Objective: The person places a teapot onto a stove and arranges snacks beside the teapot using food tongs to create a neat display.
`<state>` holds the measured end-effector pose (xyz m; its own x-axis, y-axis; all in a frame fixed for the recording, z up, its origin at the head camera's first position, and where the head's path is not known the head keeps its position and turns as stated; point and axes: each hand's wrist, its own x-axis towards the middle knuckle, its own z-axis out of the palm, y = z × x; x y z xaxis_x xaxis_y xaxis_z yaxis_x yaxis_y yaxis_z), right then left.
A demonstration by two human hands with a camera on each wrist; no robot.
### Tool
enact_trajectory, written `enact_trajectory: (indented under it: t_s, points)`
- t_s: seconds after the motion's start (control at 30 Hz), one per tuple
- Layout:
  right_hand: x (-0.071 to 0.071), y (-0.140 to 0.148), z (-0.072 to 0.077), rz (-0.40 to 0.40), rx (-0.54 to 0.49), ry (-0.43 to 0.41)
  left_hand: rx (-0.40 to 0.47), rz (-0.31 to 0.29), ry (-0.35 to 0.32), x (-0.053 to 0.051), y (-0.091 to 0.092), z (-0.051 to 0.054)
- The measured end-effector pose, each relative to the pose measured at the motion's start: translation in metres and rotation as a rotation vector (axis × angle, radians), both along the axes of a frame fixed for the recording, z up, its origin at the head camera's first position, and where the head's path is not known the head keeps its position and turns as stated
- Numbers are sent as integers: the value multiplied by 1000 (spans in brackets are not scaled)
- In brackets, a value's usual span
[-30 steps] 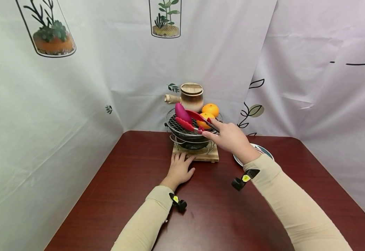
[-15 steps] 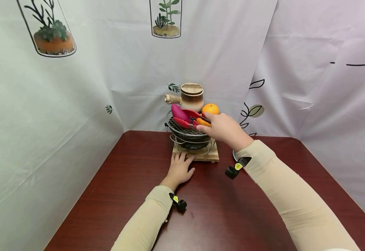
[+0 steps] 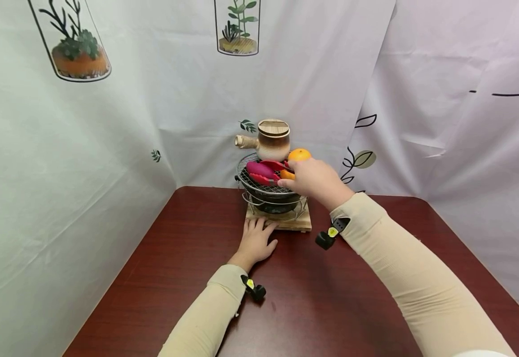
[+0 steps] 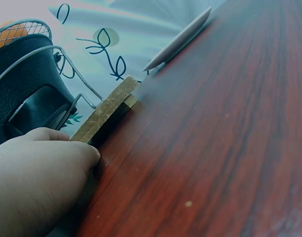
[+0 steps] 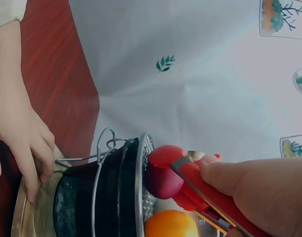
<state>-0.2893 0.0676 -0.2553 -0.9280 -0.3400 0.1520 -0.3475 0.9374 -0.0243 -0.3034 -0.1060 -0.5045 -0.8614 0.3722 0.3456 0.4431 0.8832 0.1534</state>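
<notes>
My right hand [image 3: 315, 181] grips red-tipped tongs [image 5: 203, 185], whose heads sit on either side of a purple sweet potato [image 3: 258, 170]. It lies along the wire mesh of a round black tabletop grill [image 3: 273, 204], its rounded end against the mesh in the right wrist view. Two oranges are on the same mesh: one orange [image 3: 299, 154] behind, another orange [image 3: 288, 174] partly covered by my right hand. My left hand [image 3: 254, 242] rests with extended fingers on the front edge of the wooden board [image 3: 301, 223] beneath the grill.
A lidded clay pot [image 3: 274, 146] with a side handle stands at the back of the mesh. To the right, a plate [image 4: 178, 42] lies on the red-brown table [image 3: 188, 248], mostly hidden by my right arm in the head view. White printed cloth hangs behind.
My right hand has moved left and slightly down with the tongs. The sweet potato has gone from tilted up to lying flat on the mesh. My left hand has stayed put.
</notes>
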Motion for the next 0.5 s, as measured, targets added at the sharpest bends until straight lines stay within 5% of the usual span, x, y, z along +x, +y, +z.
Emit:
enact_trajectory:
  t_s: [0.5]
  points:
    - [-2,5,-7,-16,-29,3,-1,2,4,-1,0,-1]
